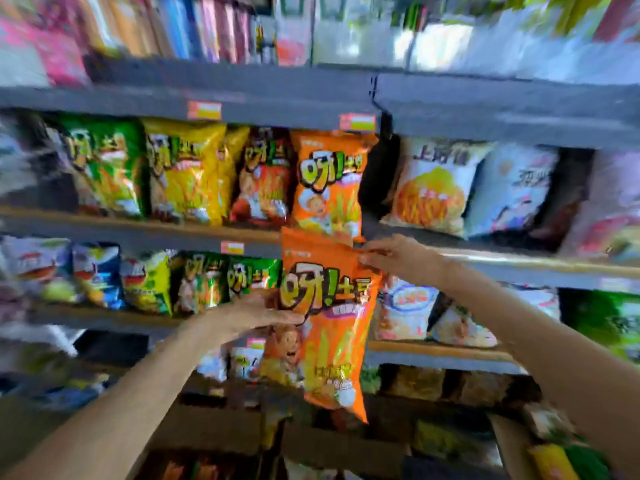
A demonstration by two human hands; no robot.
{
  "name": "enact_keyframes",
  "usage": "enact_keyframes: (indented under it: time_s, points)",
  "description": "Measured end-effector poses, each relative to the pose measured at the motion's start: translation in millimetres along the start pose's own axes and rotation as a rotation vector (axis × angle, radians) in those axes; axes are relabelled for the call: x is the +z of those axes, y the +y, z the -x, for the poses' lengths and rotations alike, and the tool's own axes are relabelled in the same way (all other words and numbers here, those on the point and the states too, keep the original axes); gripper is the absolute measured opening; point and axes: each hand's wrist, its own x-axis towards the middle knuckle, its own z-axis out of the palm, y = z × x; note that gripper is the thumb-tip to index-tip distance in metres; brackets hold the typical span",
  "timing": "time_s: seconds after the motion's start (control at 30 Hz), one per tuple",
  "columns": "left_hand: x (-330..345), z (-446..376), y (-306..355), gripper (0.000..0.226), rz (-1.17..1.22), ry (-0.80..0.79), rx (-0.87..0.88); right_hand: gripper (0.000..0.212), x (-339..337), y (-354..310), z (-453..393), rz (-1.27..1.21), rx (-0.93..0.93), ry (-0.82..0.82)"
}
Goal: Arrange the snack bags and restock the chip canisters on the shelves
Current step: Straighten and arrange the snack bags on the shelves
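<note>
In the head view, an orange bag (329, 323) hangs in the air in front of the shelves, between the two hands. The right hand (391, 254) pinches its top right corner, close to the shelf edge (173, 233). The left hand (263, 308) holds the bag's left side at the middle; its fingers seem to curl around the edge, but blur hides the details. Just above stands a same bag (329, 181) on the shelf, with a dark gap (375, 178) to its right. I judge the bag should go up there. To do it well, lift it higher than the shelf edge, keep it upright with the front facing outward, and slide it in without pushing the neighbour over.
</note>
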Motion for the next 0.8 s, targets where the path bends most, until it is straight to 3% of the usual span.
enact_keyframes:
  time_s: [0.07, 0.13, 0.2, 0.37, 0.47, 0.67, 0.8]
  points:
    - [3, 11, 19, 0.05, -0.001, -0.037, 0.045, 0.029, -12, -7, 21, -0.294, 0.084, 0.157]
    - [4, 18, 39, 0.063, 0.026, -0.091, 0.056, 0.03, -18, -15, 44, -0.686, 0.181, 0.228]
    - [4, 19, 45, 0.07, 0.058, -0.073, 0.051, 0.038, -20, -16, 64, -0.849, 0.229, 0.199]
    - [2, 16, 48, 0.089, 0.2, 0.069, 0.012, 0.054, -12, -25, 78, -0.676, 0.21, -0.01]
    - [4, 13, 59, 0.079, 0.206, 0.118, 0.008, 0.056, -7, -39, 69, -0.534, 0.177, -0.073]
    - [-9, 5, 59, 0.06, 0.227, 0.228, -0.01, 0.102, 1, -46, 30, -0.339, 0.16, -0.111]
    - [-41, 11, 50, 0.075, 0.232, 0.306, -0.031, 0.129, 18, -66, -1, -0.3, 0.117, -0.107]
